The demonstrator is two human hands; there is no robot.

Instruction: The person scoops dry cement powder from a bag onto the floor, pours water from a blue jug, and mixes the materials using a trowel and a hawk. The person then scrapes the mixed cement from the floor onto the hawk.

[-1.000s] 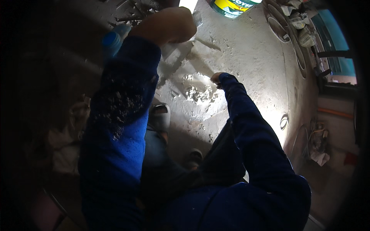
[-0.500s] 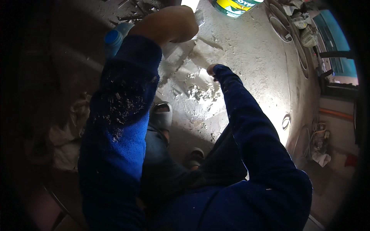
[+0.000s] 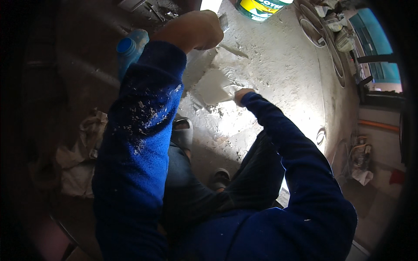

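My left hand (image 3: 198, 31) is closed, its back toward me, at the top of the view. A flat grey edge (image 3: 224, 21) shows just past its knuckles, and a bright white piece (image 3: 211, 5) beyond it. What the fingers hold is hidden. Lower and to the right, my right hand (image 3: 244, 96) is closed low over the floor. A flat, smooth, pale grey piece (image 3: 213, 87) reaches up to its fingers; whether it is gripped I cannot tell. White crumbly material (image 3: 233, 122) lies brightly lit below that hand.
A blue plastic bottle (image 3: 130, 48) stands beside my left forearm. A green and yellow bucket (image 3: 261, 8) is at the top. Crumpled sacking (image 3: 80, 158) lies at the left. A cable coil (image 3: 312, 32) and an orange pipe (image 3: 379, 125) are at the right. My sandalled feet (image 3: 183, 130) stand below.
My right hand has moved down, toward me. The flat pale grey piece now shows plainly beside it. My left hand has shifted very slightly; more of the bottle shows.
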